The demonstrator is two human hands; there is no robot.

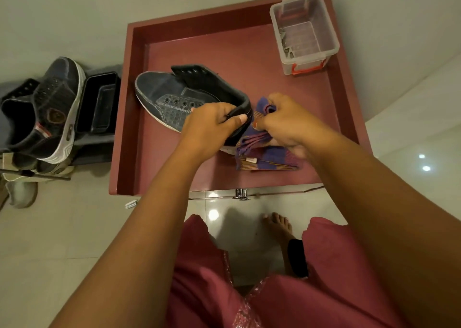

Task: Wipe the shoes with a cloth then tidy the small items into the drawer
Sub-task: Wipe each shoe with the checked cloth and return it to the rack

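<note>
A dark blue lace-less shoe (164,95) lies on its side on the maroon cabinet top (249,60), toe pointing left. My left hand (212,123) grips the shoe's black heel collar, thumb over the rim. My right hand (287,120) pinches a purple and orange striped cloth (262,158) bunched against the shoe's heel. The cloth's lower folds lie on the maroon surface. A second dark shoe (57,108) with a white sole rests on a rack to the left.
A clear plastic box (305,32) with red clips and a few small items stands at the back right corner. A black tray (98,103) sits left of the cabinet. A chrome drawer knob (241,193) shows below the front edge. My bare foot (280,225) is on the tiled floor.
</note>
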